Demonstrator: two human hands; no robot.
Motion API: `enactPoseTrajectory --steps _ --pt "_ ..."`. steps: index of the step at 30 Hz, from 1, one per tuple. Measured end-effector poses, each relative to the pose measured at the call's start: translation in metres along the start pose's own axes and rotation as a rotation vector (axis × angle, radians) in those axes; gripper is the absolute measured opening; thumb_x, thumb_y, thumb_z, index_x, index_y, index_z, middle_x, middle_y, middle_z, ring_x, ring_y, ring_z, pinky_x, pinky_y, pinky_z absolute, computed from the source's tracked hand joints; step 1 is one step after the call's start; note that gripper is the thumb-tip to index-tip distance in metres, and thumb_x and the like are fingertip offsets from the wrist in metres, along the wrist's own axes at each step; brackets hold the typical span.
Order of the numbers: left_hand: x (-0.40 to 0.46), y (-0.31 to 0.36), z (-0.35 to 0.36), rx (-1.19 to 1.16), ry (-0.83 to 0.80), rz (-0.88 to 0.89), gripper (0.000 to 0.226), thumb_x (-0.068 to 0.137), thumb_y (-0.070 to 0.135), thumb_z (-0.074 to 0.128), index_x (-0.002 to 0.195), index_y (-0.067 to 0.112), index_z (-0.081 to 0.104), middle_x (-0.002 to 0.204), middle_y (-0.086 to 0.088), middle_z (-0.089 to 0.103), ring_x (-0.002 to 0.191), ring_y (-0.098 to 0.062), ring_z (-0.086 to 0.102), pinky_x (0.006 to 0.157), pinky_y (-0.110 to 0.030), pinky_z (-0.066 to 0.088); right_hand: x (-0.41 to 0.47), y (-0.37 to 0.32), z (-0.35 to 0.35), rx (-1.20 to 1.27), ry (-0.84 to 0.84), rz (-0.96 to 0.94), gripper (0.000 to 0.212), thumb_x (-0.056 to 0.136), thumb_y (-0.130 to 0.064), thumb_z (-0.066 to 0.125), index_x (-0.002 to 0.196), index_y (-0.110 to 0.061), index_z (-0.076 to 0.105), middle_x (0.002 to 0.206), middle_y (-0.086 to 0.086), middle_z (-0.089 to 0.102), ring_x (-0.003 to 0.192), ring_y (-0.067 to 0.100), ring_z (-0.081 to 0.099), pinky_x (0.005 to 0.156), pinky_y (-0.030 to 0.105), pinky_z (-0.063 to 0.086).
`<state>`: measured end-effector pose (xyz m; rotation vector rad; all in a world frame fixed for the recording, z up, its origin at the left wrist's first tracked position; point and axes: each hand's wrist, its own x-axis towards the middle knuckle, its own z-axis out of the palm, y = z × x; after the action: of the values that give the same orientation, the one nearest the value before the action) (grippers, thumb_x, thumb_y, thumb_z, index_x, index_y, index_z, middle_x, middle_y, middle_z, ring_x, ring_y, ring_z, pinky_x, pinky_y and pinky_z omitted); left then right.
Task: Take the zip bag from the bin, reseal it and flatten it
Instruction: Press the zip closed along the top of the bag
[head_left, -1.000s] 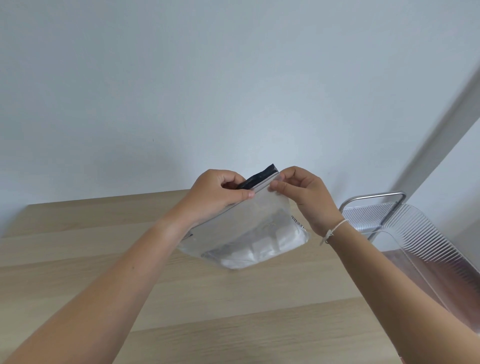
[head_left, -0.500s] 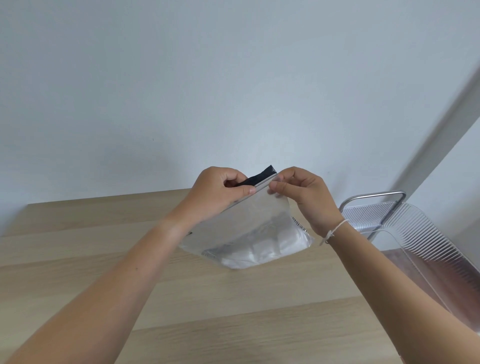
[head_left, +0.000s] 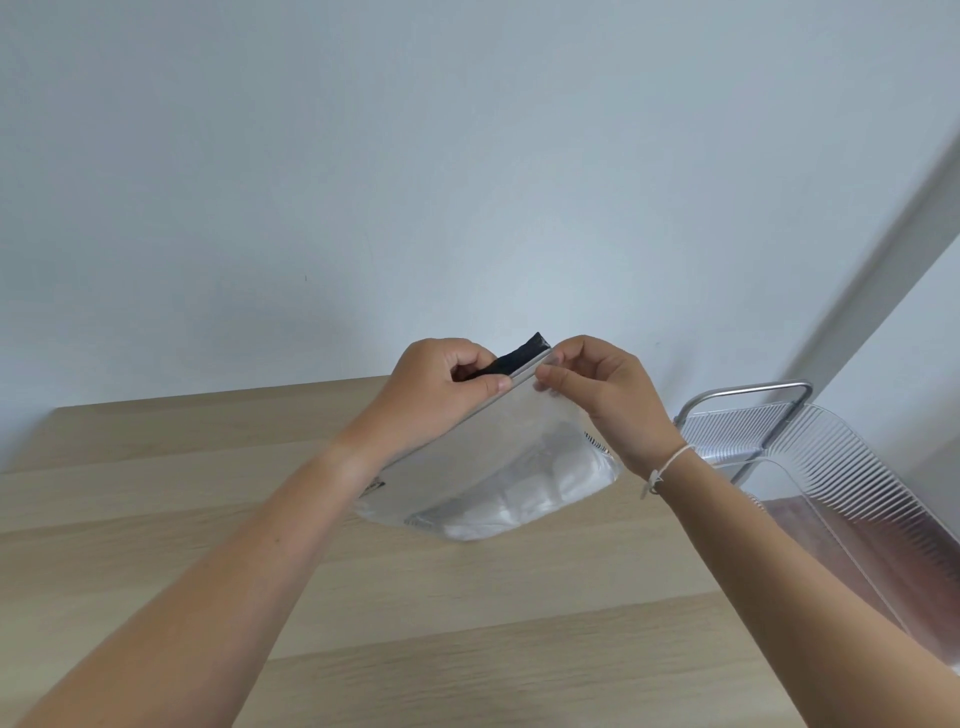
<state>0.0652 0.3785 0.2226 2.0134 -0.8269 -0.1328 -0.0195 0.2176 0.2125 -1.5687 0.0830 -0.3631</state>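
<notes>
A clear zip bag (head_left: 498, 467) with white stuff inside hangs in the air above the wooden table (head_left: 208, 519). Its top edge carries a black strip that slants up to the right. My left hand (head_left: 441, 384) pinches that top edge between thumb and fingers. My right hand (head_left: 597, 384) pinches the same edge at its upper right end, fingertips almost touching my left thumb. The clear ribbed bin (head_left: 810, 467) with a metal handle stands to the right of the table.
A plain pale wall rises behind the table. The table's far edge runs just behind my hands, and its right edge meets the bin.
My left thumb has slid a little to the right along the bag's top edge, closer to my right fingertips. The bag hangs much as before.
</notes>
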Motion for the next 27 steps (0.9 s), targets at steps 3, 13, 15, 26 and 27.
enactPoseTrajectory --steps 3,13,15,26,27 --pt "0.000 0.000 0.000 -0.010 -0.031 -0.009 0.025 0.078 0.024 0.069 0.055 0.034 0.061 0.050 0.011 0.048 0.045 -0.002 0.038 0.046 -0.011 0.029 0.001 -0.001 0.000 -0.005 0.001 0.008 0.015 0.079 -0.004 0.065 0.072 -0.016 0.061 0.066 0.000 0.062 0.063 0.004 0.058 0.064 0.011 0.046" --pt "0.002 0.000 0.002 0.076 -0.076 0.020 0.019 0.080 0.025 0.066 0.063 0.028 0.060 0.049 0.011 0.044 0.045 -0.001 0.038 0.044 -0.012 0.029 0.002 -0.004 0.001 -0.047 0.032 0.024 0.015 0.079 -0.005 0.063 0.068 -0.014 0.060 0.074 0.015 0.051 0.072 0.023 0.044 0.072 0.035 0.037" --pt "0.002 -0.001 0.001 0.071 -0.086 0.028 0.018 0.079 0.027 0.067 0.063 0.030 0.060 0.048 0.012 0.046 0.046 -0.001 0.038 0.045 -0.013 0.029 0.002 -0.002 0.001 -0.031 0.036 0.033 0.016 0.078 -0.003 0.063 0.067 -0.014 0.061 0.072 0.012 0.056 0.072 0.021 0.049 0.071 0.030 0.041" --pt "-0.001 -0.012 -0.007 0.114 -0.090 -0.004 0.042 0.070 0.029 0.076 0.055 0.008 0.044 0.045 0.009 0.028 0.047 -0.007 0.024 0.044 -0.018 0.020 0.010 0.002 -0.015 -0.061 0.049 -0.008 0.020 0.078 -0.008 0.065 0.063 -0.020 0.063 0.057 -0.012 0.065 0.058 0.002 0.055 0.060 0.010 0.045" --pt "-0.001 -0.012 -0.007 0.113 -0.090 -0.004 0.044 0.070 0.028 0.076 0.053 0.010 0.040 0.044 0.009 0.027 0.047 -0.007 0.024 0.044 -0.018 0.019 0.010 0.003 -0.015 -0.062 0.049 -0.007 0.020 0.078 -0.008 0.066 0.063 -0.021 0.063 0.057 -0.012 0.065 0.058 0.002 0.056 0.060 0.010 0.045"
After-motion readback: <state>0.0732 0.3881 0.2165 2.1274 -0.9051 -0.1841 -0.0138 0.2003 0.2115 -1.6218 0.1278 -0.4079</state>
